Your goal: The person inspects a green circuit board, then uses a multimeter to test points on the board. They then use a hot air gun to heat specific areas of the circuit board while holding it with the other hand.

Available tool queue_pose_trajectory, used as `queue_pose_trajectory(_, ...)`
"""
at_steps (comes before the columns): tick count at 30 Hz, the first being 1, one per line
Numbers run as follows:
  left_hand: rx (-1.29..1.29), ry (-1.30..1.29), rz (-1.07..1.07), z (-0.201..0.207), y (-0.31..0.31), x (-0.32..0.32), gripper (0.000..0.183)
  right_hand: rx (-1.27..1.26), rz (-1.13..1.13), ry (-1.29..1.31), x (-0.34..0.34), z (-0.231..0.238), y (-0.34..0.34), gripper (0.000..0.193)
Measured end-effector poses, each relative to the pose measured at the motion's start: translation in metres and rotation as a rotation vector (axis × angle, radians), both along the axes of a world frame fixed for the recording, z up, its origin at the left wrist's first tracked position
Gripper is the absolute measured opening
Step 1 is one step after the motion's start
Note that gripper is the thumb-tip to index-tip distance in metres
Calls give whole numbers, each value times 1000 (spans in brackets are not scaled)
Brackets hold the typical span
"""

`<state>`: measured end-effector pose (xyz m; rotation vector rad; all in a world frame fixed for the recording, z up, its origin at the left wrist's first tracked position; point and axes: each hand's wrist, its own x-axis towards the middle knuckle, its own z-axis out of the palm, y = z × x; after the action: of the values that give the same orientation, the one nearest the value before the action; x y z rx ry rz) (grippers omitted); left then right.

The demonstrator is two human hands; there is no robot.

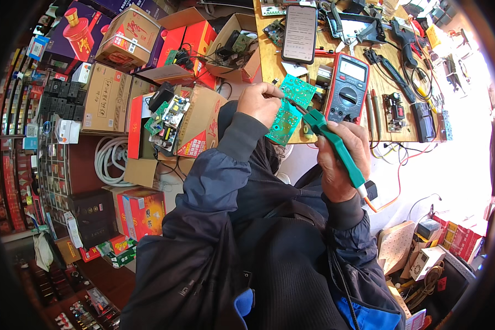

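Note:
My right hand (346,159) is wrapped around a green-handled corded soldering iron (338,146). Its dark front end points up and left across a green circuit board (285,124), and an orange cord trails from its back. At the board's left edge, my left hand (261,103) is closed in a pinch; what its fingertips hold, if anything, is too small to make out. The board's solder side faces up at the near edge of the wooden table, partly covered by the iron's front end. Just right of it lies a red-and-grey multimeter (347,88).
A phone (299,34) with a lit screen rests at the table's back, left of pliers (346,36). Test probes (375,113) and a small circuit board (394,111) lie right of the multimeter. Cardboard boxes (198,124) with electronic parts stand on the left.

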<state>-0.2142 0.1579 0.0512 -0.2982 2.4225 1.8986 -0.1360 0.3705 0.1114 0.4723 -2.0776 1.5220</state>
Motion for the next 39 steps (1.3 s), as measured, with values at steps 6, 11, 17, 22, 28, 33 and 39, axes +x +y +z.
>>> queue_pose_trajectory(6, 25, -12, -9, 0, -1, 0, 16, 7, -9, 32, -1, 0, 1, 39)
queue_pose_trajectory(11, 48, -21, -8, 2, -1, 1, 15, 0, -33, 32, 3, 2, 3, 39)
queue_pose_trajectory(17, 87, -23, -18, 1, -2, 1, 14, -7, -28, 14, 3, 0, 5, 38)
queue_pose_trajectory(22, 64, -9, -53, 2, -3, 0, 14, 25, -27, 40, 2, 1, 5, 39)
queue_pose_trajectory(28, 14, -39, -58, 11, -1, 2, 17, 17, -47, 28, 5, 3, 6, 40)
queue_pose_trajectory(33, 32, -52, -74, 12, -1, 1, 17, 11, -62, 6, 7, 4, 9, 41)
queue_pose_trajectory(39, 13, -32, -128, 14, -3, 0, 16, -12, -68, -12, 10, 4, 11, 40)
